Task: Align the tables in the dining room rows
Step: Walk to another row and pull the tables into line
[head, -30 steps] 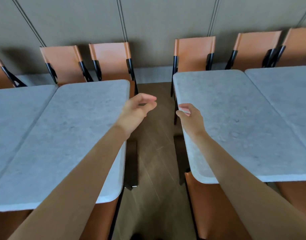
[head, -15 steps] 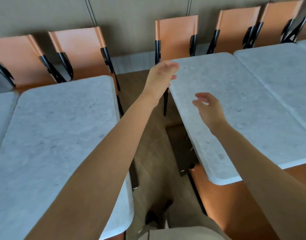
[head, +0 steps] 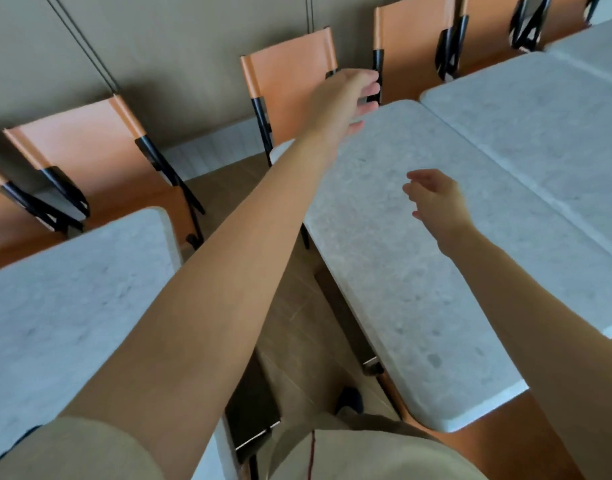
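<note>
A marble-topped table (head: 418, 271) is seen to the right of a narrow aisle of wooden floor (head: 297, 306), with a second marble table (head: 55, 306) to the left of that aisle. The two tops are well apart, and the right one lies at an angle across the view. A third marble top (head: 547, 133) is set just beside the right table on its far side, with only a thin seam between them.

The left hand (head: 346, 98) is stretched out over the far end of the right table, at its rounded corner. Its fingers are loosely spread and nothing is clasped in them; whether the top is touched cannot be told because of blur. The right hand (head: 436, 199) is held above the middle of the same top, fingers relaxed and apart, with nothing gripped.

Orange chairs with black frames are lined along the wall beyond the tables: one (head: 287, 81) behind the left hand, one (head: 89, 161) further left, and another (head: 415, 43) to the right. An orange seat (head: 488, 438) is tucked under the near end of the right table. A beige sleeve (head: 72, 452) is visible at the bottom edge. No containers are seen on any top.
</note>
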A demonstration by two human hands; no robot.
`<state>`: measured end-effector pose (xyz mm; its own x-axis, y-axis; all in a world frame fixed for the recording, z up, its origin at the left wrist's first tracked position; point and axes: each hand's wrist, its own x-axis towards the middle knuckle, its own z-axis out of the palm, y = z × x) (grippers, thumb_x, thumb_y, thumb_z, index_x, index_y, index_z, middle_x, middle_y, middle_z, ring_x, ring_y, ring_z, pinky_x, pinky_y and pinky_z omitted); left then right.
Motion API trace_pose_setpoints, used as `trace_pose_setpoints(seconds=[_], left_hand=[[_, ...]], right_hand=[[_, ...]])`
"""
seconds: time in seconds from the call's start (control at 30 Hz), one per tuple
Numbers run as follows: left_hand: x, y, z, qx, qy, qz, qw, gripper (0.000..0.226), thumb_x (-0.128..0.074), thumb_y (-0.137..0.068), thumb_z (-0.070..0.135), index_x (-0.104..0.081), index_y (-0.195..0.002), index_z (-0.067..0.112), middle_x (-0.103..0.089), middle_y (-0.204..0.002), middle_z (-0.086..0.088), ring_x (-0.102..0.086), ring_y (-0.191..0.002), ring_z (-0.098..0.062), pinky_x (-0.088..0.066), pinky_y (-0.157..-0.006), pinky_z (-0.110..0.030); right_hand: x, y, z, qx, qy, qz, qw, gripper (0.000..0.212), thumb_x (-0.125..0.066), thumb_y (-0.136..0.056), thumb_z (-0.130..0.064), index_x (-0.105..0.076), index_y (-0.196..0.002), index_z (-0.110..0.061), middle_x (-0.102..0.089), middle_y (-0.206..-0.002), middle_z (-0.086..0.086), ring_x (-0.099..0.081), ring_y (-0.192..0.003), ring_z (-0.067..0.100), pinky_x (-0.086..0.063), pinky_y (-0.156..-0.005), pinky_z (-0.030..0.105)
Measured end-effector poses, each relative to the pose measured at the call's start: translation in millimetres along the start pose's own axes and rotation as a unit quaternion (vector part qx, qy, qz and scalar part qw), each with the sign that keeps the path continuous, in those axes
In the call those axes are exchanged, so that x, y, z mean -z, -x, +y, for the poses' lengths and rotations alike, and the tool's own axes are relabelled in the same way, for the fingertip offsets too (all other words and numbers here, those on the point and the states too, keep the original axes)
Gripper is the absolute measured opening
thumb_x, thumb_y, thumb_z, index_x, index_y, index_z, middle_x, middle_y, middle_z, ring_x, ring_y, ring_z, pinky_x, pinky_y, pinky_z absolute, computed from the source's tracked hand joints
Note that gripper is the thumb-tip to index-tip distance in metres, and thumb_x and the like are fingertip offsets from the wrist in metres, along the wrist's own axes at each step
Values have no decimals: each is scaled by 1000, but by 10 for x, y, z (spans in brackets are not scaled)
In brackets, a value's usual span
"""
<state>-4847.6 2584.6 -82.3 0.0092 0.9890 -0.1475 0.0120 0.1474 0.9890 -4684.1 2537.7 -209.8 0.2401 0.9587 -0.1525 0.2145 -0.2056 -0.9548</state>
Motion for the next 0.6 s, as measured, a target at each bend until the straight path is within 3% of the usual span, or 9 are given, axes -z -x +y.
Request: trace_pose_setpoints(seconds=[0.13, 0.27, 0.43, 0.6], left_hand=[[-425, -249, 24, 12, -40, -49, 998, 7, -58, -100, 28, -63, -100, 23, -72, -108, 4, -70, -105, -17, -50, -99, -36], [-902, -472, -49, 23, -66, -104, 992, 8, -60, -99, 30, -65, -94, 25, -73, -97, 7, -71, -93, -13, -52, -92, -32], [-1453, -608, -247, 54, -110, -179, 976, 5, -61, -98, 30, -62, -96, 25, -72, -93, 7, -71, -85, -11, -51, -85, -30], [-1793, -675, -588, 170, -38, -253, 952, 15, -52, -101, 31, -64, -97, 23, -70, -98, 6, -67, -88, -11, -49, -80, -29]], right_hand=[[269, -197, -82, -3, -34, 21, 999, 24, -64, -86, -31, -66, -109, -31, -68, -119, 1, -63, -106, 18, -52, -96, 42], [688, -378, -37, -6, -66, 70, 995, 18, -62, -91, -24, -66, -107, -28, -68, -108, -2, -64, -104, 19, -52, -95, 42], [1153, -372, 231, -47, -103, 137, 984, 17, -60, -95, -15, -65, -110, -22, -66, -91, -7, -64, -91, 14, -49, -80, 32], [1468, -279, 470, -95, -120, 194, 969, 16, -60, -95, -14, -65, -109, -20, -65, -90, -7, -64, -86, 15, -49, -78, 32]])
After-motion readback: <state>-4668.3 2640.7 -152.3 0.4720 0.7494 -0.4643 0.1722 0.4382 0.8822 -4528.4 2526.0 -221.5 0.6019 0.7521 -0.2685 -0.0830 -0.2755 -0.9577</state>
